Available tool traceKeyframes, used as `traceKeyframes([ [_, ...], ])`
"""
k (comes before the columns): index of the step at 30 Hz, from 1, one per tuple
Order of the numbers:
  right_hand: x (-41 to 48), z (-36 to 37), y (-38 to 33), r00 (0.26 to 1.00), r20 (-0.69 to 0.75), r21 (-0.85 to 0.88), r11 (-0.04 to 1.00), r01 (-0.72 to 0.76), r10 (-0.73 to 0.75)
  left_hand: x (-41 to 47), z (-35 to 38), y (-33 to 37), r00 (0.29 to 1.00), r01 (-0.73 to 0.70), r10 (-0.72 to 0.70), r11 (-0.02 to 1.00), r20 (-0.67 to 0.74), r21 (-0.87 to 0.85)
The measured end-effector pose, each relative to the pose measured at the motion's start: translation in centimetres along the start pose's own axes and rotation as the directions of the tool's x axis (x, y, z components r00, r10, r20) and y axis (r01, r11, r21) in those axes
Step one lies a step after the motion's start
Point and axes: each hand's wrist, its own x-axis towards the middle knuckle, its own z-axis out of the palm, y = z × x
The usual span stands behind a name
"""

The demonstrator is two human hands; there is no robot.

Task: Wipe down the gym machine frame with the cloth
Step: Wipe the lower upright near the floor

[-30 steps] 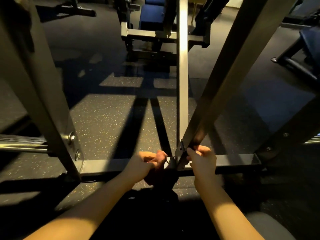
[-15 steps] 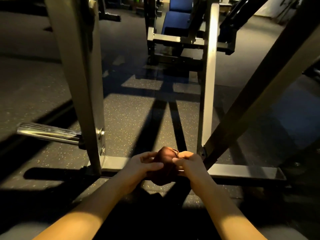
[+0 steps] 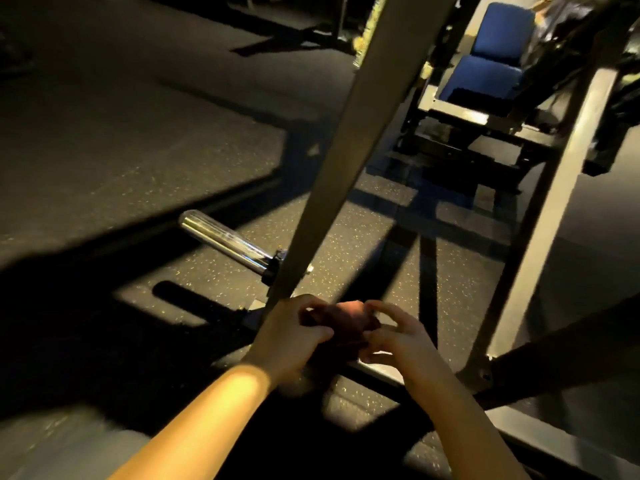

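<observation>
A bunched dark reddish cloth (image 3: 346,322) sits between my two hands, just above the low horizontal bar (image 3: 377,370) of the grey machine frame. My left hand (image 3: 294,336) grips the cloth from the left with curled fingers. My right hand (image 3: 394,337) pinches its right side with thumb and fingertips. A wide grey upright (image 3: 349,143) of the frame rises at a slant right behind my left hand. A second upright (image 3: 554,216) stands to the right. Much of the cloth is hidden in shadow.
A chrome weight peg (image 3: 225,240) sticks out left from the near upright. A dark diagonal brace (image 3: 561,358) crosses at lower right. Another machine with blue pads (image 3: 491,53) stands behind. Speckled rubber floor (image 3: 138,133) spreads to the left.
My view has swung left and tilted. Both hands came off the joint at the right upright, gathered the cloth between them and shifted left along the low bar toward the near upright.
</observation>
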Motion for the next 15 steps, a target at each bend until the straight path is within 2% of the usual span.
traceKeyframes([
  [2, -1.2, 1.6, -1.5, 0.997, 0.03, -0.044, 0.997, -0.063, 0.065, -1.0, -1.8, 0.5, 1.0, 0.023, -0.024, 0.998, -0.019, -0.059],
  [5, -3.9, 3.9, -3.9, 0.984, 0.043, -0.058, 0.983, -0.172, 0.174, -3.8, -4.2, 1.8, 0.986, 0.127, -0.142, 0.978, -0.084, -0.165],
  [8, -7.0, 5.9, -7.0, 0.967, 0.065, -0.111, 0.965, -0.238, 0.246, -8.1, -6.6, 4.1, 0.953, 0.204, -0.273, 0.899, -0.131, -0.388],
  [12, -13.4, 8.4, -12.0, 0.993, 0.052, -0.428, 0.901, -0.078, 0.11, -14.8, -11.0, 9.3, 0.934, 0.21, -0.317, 0.863, -0.168, -0.459],
  [15, -19.4, 9.9, -17.5, 0.997, 0.072, -0.39, 0.921, 0.004, 0.026, -19.1, -15.3, 14.2, 0.896, 0.254, -0.385, 0.854, -0.221, -0.454],
])
